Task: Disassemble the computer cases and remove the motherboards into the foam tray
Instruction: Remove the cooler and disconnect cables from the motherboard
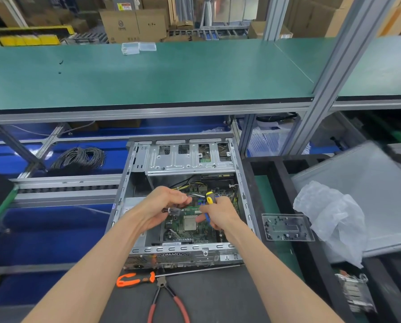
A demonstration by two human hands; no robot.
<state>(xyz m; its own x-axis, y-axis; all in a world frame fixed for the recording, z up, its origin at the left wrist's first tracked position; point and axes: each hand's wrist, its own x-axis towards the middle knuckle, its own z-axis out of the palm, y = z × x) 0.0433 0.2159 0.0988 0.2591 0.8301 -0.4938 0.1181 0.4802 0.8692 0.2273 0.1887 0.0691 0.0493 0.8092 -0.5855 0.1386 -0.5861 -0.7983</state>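
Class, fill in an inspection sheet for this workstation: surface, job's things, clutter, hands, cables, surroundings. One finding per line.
Surface: dark mat at the near edge; green shelf above.
Job's things: open computer case with the motherboard still inside; black foam tray to its right.
Clutter: orange-handled screwdriver and red-handled pliers on the mat; clear screw box; plastic bag.
Hands: left hand grips a cable connector; right hand holds a yellow-and-blue screwdriver.
Cables: coiled grey cable to the left of the case.
Surroundings: cardboard boxes behind the shelf.
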